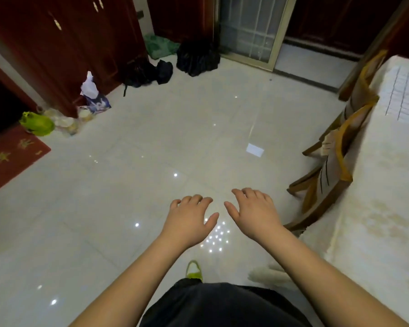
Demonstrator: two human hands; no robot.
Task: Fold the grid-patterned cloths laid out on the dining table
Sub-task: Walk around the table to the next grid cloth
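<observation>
A: Where does the person stand with the folding?

B: Not started, by the look of it. The left hand (189, 218) and the right hand (253, 212) both hover palm-down over the tiled floor (128, 185), fingers spread and loosely bent, each grip empty. The one grid-patterned cloth (403, 97) in view lies flat at the far right, on the cream-covered worktop (368, 208), well apart from both hands.

A: So what does the step call for?

B: A turn to the right first, since the body faces the open floor. The wooden chairs (333, 161) are tucked against the worktop's edge between the person and the cloth, so the person would do well to step round them and not lean across. Then each hand should pinch one near corner, so the cloth lifts evenly and the grid lines can guide a straight fold.

A: What might go wrong?

B: The cream cover could bunch up with the cloth if the pinch goes too deep.

A: Any writing to read?

B: None legible. The blue tissue pack (97, 100) by the cabinet bears a print too blurred to make out, and the red mat (12, 159) shows gold shapes, not readable words
</observation>
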